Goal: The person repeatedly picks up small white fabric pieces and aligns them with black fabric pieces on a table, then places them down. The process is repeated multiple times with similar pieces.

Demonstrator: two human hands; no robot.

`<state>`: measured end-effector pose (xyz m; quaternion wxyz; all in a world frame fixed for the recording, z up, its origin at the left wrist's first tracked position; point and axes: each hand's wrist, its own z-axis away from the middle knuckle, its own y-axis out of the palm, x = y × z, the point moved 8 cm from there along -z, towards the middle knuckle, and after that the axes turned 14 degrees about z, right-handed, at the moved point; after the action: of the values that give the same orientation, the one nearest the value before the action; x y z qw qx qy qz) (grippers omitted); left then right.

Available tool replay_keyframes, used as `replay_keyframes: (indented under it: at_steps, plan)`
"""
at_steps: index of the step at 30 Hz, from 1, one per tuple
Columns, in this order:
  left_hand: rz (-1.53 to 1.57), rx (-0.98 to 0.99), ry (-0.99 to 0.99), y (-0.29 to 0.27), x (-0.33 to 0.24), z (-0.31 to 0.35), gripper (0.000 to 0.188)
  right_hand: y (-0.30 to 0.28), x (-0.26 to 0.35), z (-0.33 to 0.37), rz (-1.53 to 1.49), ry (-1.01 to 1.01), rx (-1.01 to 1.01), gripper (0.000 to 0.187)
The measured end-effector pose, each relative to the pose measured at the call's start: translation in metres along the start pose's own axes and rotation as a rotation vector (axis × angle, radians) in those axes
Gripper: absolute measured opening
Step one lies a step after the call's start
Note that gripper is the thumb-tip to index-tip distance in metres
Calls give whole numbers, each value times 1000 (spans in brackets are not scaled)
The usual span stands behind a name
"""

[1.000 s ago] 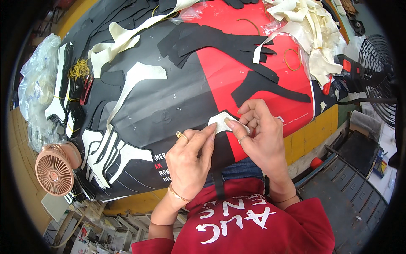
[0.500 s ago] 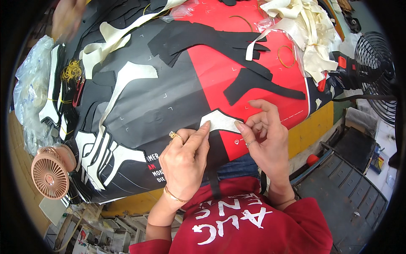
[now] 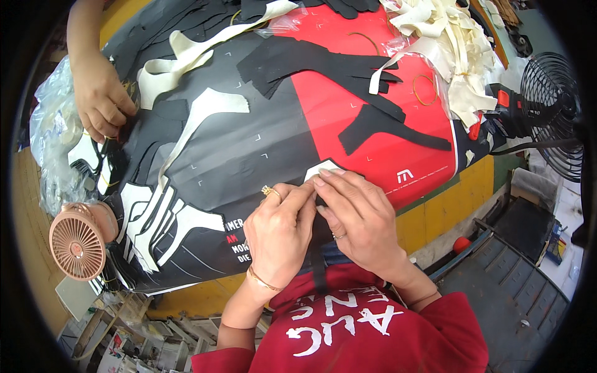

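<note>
Pinched in left hand (image 3: 278, 227), covered by gathered fingertips of right hand (image 3: 364, 227), over black-and-red printed sheet (image 3: 261, 127): white-faced, black-edged cutout (image 3: 319, 168). Could crease or skew under uneven finger pressure.

The head view, a wide fisheye, looks steeply down from above the near edge of the desk (image 3: 429, 221), close over the left hand (image 3: 278, 225) and right hand (image 3: 362, 221), facing toward the far edge and reaching past the left and right edges.
</note>
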<state>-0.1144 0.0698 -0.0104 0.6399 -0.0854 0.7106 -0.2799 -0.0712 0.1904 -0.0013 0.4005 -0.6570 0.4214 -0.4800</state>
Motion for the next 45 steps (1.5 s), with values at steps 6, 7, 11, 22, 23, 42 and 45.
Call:
replay_keyframes:
  at_steps: [6,7,11,22,23,42,45]
  plan:
    - [300,-28,-323,-28,18,26,24,10,2,3,-37,-33,62,46]
    - [311,-22,-339,-32,24,27,22,12,2,5,-31,-25,105,54]
    - [370,-83,-431,-37,39,41,16,15,4,10,30,-72,127,55]
    - [287,-149,-394,-35,41,45,12,22,12,14,136,-53,158,49]
    - [275,-142,-396,-35,41,45,12,22,14,14,141,-49,144,53]
    - [250,-173,-324,-36,34,46,12,32,28,22,329,-177,100,63]
    - [345,-189,-369,-45,38,59,13,30,31,18,342,-174,98,61]
